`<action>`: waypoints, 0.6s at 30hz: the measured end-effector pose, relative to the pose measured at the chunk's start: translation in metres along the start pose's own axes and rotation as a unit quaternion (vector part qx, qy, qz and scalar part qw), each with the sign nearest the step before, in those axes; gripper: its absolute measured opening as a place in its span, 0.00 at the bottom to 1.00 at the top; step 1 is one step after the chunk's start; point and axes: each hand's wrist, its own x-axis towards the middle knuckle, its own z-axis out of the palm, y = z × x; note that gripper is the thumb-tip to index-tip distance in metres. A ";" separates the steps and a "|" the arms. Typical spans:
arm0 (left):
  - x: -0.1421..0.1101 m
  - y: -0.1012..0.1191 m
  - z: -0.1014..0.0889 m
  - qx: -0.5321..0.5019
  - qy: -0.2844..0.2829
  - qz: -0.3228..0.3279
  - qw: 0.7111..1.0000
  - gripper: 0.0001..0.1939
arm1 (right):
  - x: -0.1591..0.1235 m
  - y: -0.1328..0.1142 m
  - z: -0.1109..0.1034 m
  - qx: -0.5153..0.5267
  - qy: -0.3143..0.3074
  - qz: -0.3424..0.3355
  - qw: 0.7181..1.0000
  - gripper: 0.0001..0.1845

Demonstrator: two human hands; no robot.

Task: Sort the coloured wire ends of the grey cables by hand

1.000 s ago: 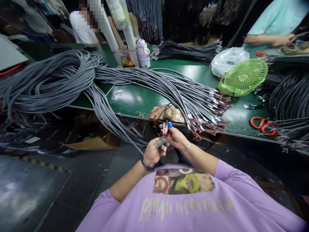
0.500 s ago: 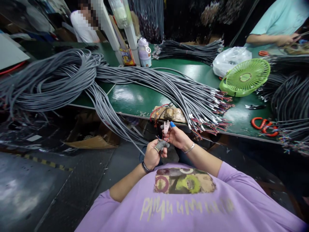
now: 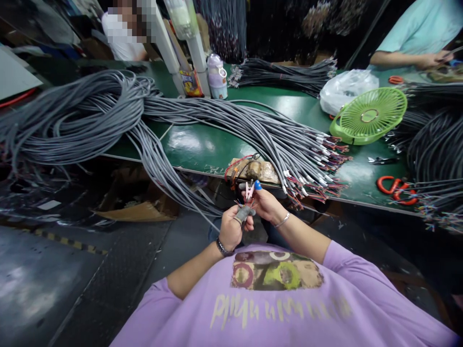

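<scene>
My left hand [image 3: 230,230], a grey cover on its thumb, is closed on a cable end with thin coloured wires [image 3: 238,204] fanning out. Right beside it, my right hand [image 3: 266,205] pinches a small pink clip [image 3: 249,192] that looks like a clothespin, held at the wires. A blue cover [image 3: 257,185] sits on one of that hand's digits. Where the clip's jaws meet the wires is too small to make out. Just beyond my hands, a worn block [image 3: 255,169] with red and black leads sits at the table edge.
Grey cables [image 3: 224,113] stretch over the green table [image 3: 191,140], coiled at the left. To the right are a green fan [image 3: 369,115], orange-handled scissors [image 3: 397,189], small cutters [image 3: 382,160] and a plastic bag [image 3: 343,91]. A bottle [image 3: 217,79] stands behind. Two people sit across.
My hands have drawn slightly closer together, the left shifting a little right and up. The pink clip has turned, so its two arms now show apart.
</scene>
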 end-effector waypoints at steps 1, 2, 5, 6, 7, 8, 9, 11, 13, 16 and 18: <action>0.001 0.000 0.000 -0.001 0.000 0.000 1.000 0.13 | 0.001 -0.001 0.002 0.019 0.004 0.017 1.000 0.23; 0.001 -0.001 0.001 0.000 0.001 -0.001 1.000 0.13 | 0.001 -0.003 0.004 0.034 0.012 0.027 0.999 0.22; 0.003 -0.003 0.001 0.007 0.002 -0.007 1.000 0.14 | 0.002 -0.005 0.008 0.066 0.035 0.034 0.997 0.20; 0.004 -0.003 0.001 0.009 0.002 -0.008 1.000 0.14 | 0.002 -0.005 0.009 0.075 0.041 0.035 0.996 0.19; 0.004 -0.004 0.001 0.011 0.002 -0.010 1.000 0.14 | 0.002 -0.004 0.010 0.083 0.044 0.037 0.995 0.19; 0.004 -0.004 0.000 0.012 0.003 -0.011 1.000 0.14 | 0.002 -0.004 0.010 0.090 0.045 0.038 0.994 0.19; 0.004 -0.004 0.000 0.012 0.005 -0.011 1.000 0.14 | 0.001 -0.004 0.010 0.096 0.044 0.041 0.994 0.20; 0.003 -0.004 -0.001 0.009 0.009 -0.009 1.000 0.14 | -0.001 -0.003 0.009 0.102 0.033 0.050 0.993 0.22; 0.000 -0.004 -0.002 0.008 0.011 -0.008 1.000 0.15 | -0.003 -0.004 0.007 0.102 0.013 0.062 0.993 0.25; -0.006 -0.002 -0.003 0.007 0.008 -0.007 1.000 0.15 | -0.005 -0.006 0.004 0.090 -0.015 0.073 0.993 0.25; -0.009 -0.001 -0.004 0.003 0.012 -0.003 1.000 0.15 | -0.005 -0.007 0.002 0.074 -0.019 0.067 0.995 0.23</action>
